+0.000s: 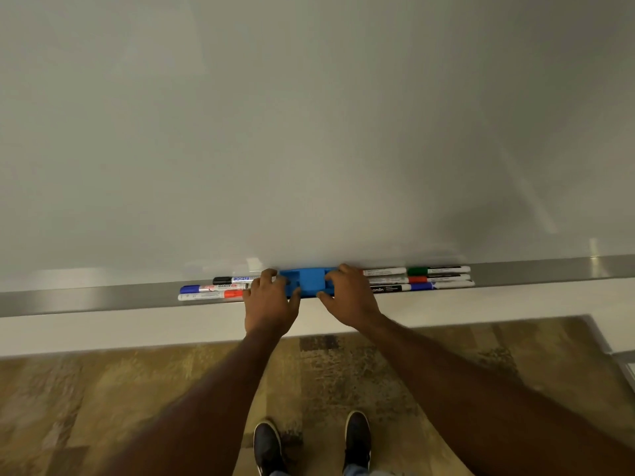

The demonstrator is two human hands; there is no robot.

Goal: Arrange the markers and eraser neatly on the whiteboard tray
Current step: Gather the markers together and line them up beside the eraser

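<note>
A blue eraser (pixel 309 281) lies lengthwise in the middle of the metal whiteboard tray (pixel 103 298). My left hand (pixel 271 304) grips its left end and my right hand (pixel 347 297) grips its right end, thumbs on the front edge. Three markers lie in rows to the left: a black-capped one (pixel 233 280), a blue-capped one (pixel 209 288) and a white one with a red cap (pixel 209 296). To the right lie several more markers, among them a green one (pixel 438 269), a red one (pixel 436 278) and a blue one (pixel 422 286); my hands hide their inner ends.
The whiteboard (pixel 309 132) rises above the tray, blank. Below the tray runs a pale wall strip, then patterned brown carpet (pixel 103 407). My two dark shoes (pixel 309 444) stand on the carpet under the eraser.
</note>
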